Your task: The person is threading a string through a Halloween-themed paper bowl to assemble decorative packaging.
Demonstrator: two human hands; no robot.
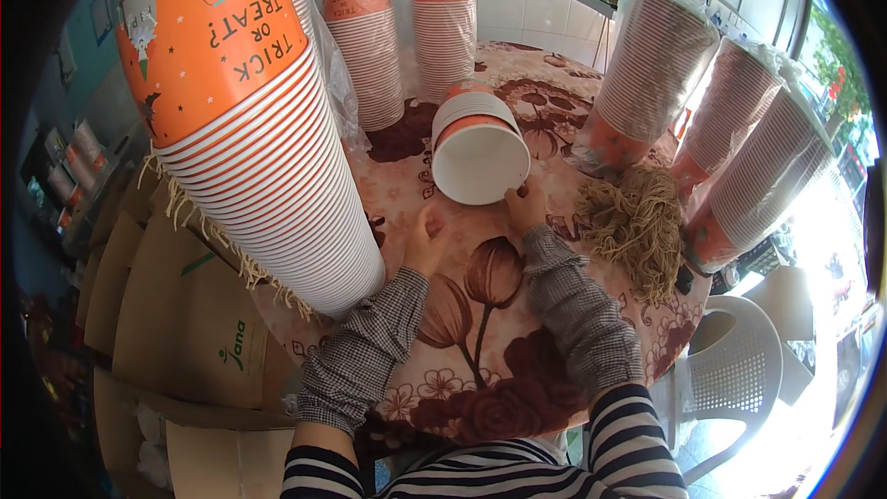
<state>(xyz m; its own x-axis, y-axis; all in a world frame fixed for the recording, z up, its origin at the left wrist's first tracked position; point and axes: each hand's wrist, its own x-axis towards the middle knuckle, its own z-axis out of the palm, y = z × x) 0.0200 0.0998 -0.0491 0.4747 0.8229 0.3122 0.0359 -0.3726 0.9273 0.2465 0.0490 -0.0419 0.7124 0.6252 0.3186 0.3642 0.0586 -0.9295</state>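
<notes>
A short stack of paper buckets, white inside with orange printed outsides, lies on its side on the table, its open mouth facing me. My right hand pinches the lower right rim of the front bucket between thumb and fingers. Just left of the mouth and lower, my left hand is held apart from it, fingers slightly spread and nothing visible in them. Close to my left forearm stands a tall stack of orange and white paper buckets, upside down. Both forearms wear checked sleeve covers.
A flower-patterned cloth covers the round table. Wrapped bucket stacks stand at the back left, and more wrapped stacks at the right. A heap of beige twine lies right of my hand. Cardboard boxes are left, a plastic chair right.
</notes>
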